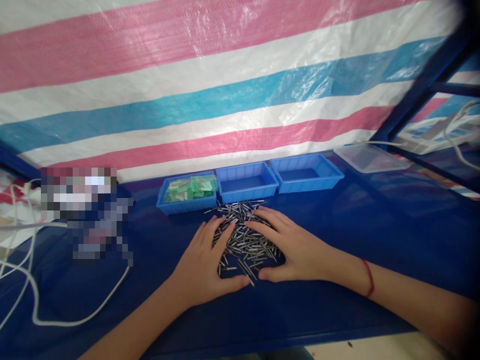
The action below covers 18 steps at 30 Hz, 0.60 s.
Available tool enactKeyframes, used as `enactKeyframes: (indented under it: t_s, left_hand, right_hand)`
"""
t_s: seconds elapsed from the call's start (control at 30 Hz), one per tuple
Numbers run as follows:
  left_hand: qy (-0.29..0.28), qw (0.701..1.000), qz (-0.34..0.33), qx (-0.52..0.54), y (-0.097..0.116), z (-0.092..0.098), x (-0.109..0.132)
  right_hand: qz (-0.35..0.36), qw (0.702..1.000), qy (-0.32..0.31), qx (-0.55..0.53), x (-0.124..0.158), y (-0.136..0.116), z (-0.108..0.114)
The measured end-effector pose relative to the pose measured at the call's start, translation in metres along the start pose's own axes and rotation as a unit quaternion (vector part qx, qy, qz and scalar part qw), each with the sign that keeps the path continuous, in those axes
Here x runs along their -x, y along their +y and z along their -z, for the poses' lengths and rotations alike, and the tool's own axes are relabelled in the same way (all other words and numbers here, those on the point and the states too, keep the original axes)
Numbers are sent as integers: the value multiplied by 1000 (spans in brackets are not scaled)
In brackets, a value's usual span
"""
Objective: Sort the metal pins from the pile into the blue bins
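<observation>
A loose pile of thin metal rivets (249,240) lies on the blue tabletop (157,250). My left hand (204,265) rests along the pile's left side, fingers spread, its thumb beside a few stray rivets at the near edge. On the other side, my right hand (296,245) curves round the pile with its fingers apart, fingertips touching the rivets. Behind the pile stand three blue bins in a row: the left bin (187,204) holds green-and-clear packets (191,188), while the middle bin (248,190) and the right bin (309,184) show bare insides.
White cables (35,300) loop over the table's left side, near a pixelated area. A clear plastic lid (371,158) lies at the back right. Behind the table hangs a striped sheet (210,110), with a dark frame post (416,100) at the right.
</observation>
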<state>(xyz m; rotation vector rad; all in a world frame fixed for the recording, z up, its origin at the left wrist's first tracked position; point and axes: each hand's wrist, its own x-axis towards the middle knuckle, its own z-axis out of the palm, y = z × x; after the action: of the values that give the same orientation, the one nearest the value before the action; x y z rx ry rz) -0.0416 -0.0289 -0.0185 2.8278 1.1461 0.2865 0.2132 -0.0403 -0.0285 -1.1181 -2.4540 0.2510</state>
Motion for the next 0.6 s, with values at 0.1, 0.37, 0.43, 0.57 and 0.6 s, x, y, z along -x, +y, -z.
enactKeyframes:
  t_s: [0.1, 0.37, 0.43, 0.57, 0.6]
  left_hand:
    - [18, 1000, 10, 22, 12, -4, -7]
    - [101, 990, 77, 63, 34, -17, -23]
    - [118, 986, 89, 76, 38, -19, -28]
    - [136, 979, 102, 114, 42, -21, -39]
    - [141, 977, 105, 124, 43, -22, -42]
  right_hand:
    - [12, 1000, 12, -9, -3, -4, -1]
    - [-1, 999, 51, -12, -5, -10, -2]
    - [-8, 997, 71, -15, -6, -9, -3]
    - [-8, 991, 124, -50, -15, -5, -5]
    - [-14, 988, 138, -64, -18, -5, -5]
